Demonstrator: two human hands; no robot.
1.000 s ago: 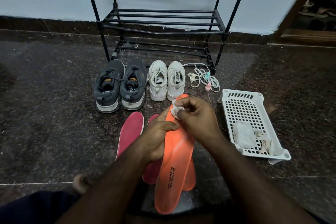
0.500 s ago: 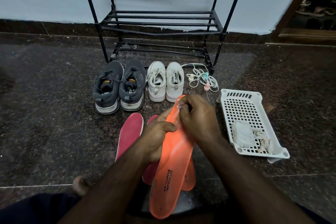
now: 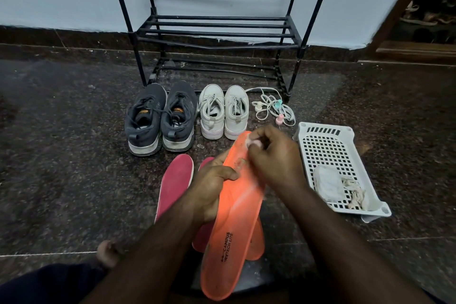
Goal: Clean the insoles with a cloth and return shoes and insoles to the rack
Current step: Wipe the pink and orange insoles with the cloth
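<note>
Centre of frame: long orange foam insole (image 3: pixel 234 210) w/ black printed lettering, held tilted, toe end up toward the shoes, heel end low at bottom centre; left hand (image 3: pixel 212 187) grips its left edge abt mid-length, thumb curled over the top face, other fingers underneath; right hand (image 3: pixel 274 155) near the toe end, fingers clenched round a small whitish cloth wad (image 3: pixel 253 143) pressed against the insole; a grimy smudge shows on the orange face just below the wad.

Beneath it on the dark speckled stone floor (image 3: pixel 61 155): second orange insole (image 3: pixel 257 242), mostly covered; two pink-red insoles, one flat at lower centre-left (image 3: pixel 174 185), the other (image 3: pixel 204 232) largely hidden behind the left hand.

Above, mid-frame: pair of dark grey lace-up sneakers (image 3: pixel 160 118) beside pair of white sneakers (image 3: pixel 223 111), heels toward camera, all on the floor in front of the black metal shoe rack (image 3: pixel 219 32) at top centre; tangle of white cord w/ pastel clips (image 3: pixel 272 108) just right of the white pair.

Right of frame: white perforated plastic tray (image 3: pixel 328 145) on the floor, holding a pale pad and crumpled scraps; can't tell what they are.
</note>
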